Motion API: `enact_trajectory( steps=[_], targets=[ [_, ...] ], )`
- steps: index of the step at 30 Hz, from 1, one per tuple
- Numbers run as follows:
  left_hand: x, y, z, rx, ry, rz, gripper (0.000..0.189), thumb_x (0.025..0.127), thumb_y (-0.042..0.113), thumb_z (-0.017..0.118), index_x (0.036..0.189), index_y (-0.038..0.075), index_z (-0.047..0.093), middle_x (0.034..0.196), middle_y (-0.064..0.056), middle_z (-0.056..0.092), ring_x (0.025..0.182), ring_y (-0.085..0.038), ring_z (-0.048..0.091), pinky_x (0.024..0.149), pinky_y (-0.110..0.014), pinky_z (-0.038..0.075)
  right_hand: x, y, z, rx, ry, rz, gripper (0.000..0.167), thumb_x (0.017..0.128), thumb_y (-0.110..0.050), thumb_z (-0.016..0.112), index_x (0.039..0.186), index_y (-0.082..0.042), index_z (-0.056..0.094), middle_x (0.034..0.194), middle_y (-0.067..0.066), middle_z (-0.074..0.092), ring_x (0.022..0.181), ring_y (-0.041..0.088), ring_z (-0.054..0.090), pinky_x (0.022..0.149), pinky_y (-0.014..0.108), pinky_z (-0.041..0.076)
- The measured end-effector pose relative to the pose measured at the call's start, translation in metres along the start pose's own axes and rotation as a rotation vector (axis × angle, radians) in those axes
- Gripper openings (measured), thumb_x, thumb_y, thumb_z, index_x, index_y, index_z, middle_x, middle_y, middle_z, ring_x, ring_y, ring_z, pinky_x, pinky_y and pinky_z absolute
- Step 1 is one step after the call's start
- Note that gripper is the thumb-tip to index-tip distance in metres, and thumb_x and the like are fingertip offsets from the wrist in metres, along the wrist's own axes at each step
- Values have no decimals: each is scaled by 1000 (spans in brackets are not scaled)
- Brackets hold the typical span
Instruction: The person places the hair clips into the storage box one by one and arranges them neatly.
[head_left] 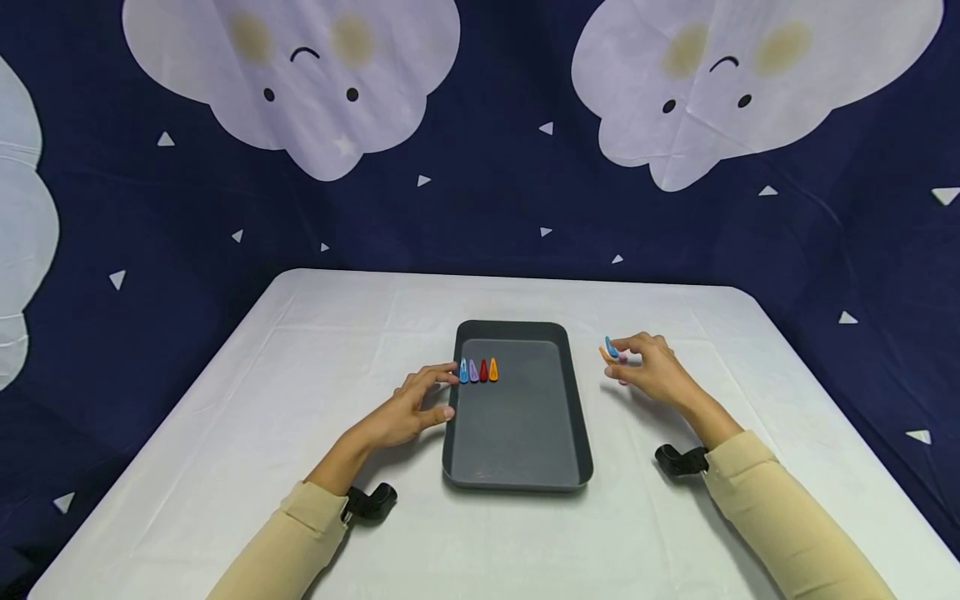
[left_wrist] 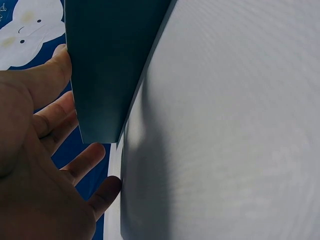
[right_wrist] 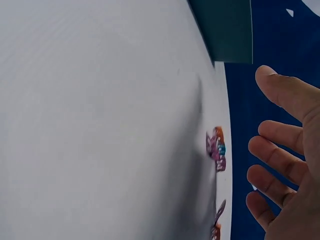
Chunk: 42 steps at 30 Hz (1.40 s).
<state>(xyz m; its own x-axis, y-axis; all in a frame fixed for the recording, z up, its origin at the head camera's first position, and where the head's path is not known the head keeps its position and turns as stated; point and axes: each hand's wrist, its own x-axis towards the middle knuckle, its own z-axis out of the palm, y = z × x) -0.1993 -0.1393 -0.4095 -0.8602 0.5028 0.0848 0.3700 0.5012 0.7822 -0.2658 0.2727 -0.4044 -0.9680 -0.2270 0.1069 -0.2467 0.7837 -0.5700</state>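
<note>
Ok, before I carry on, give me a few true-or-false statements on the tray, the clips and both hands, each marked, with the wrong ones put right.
1. In the head view, the left hand is at the left side of the tray. True.
2. In the row, the red clip lies between the purple clip and the orange clip. True.
3. The tray holds six clips. False: it holds four, in one row.
4. A blue clip forms the row's right-hand end. False: the orange clip does.
5. The right hand is near loose clips to the right of the tray. True.
6. The tray is bright red. False: it is dark grey.
</note>
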Motion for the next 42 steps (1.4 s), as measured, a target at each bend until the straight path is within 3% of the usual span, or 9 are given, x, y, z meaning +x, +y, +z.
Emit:
enact_trajectory(
  steps=[10,18,34,42],
  targets=[
    [0,0,0,7,-2,4,45,91,25,61,131,10,49,154,-2,30,139,-33,24,106,-68,11,-4,16,2,-105,22,-59,52,79,-30,75,121,-2,62,116,22,61,98,32,46,78,37,35],
    [-1,1,0,3,-1,-1,44,91,24,61,131,10,48,154,-2,30,138,-33,24,107,-67,12,-6,24,1,-128,13,-50,49,78,-25,74,120,-3,63,118,22,60,102,33,44,84,42,33],
    [0,-1,1,4,4,28,46,90,23,63,131,9,48,153,-5,31,138,-34,25,107,-65,13,-6,30,4,-138,6,-44,50,75,-27,76,118,-5,65,111,19,61,96,29,44,78,37,32],
    [0,-2,1,1,4,31,45,91,24,63,131,9,48,153,-5,30,138,-35,25,106,-66,13,-5,30,4,-156,1,-50,50,74,-27,76,118,-4,65,112,19,60,100,32,44,82,43,32]
  ],
)
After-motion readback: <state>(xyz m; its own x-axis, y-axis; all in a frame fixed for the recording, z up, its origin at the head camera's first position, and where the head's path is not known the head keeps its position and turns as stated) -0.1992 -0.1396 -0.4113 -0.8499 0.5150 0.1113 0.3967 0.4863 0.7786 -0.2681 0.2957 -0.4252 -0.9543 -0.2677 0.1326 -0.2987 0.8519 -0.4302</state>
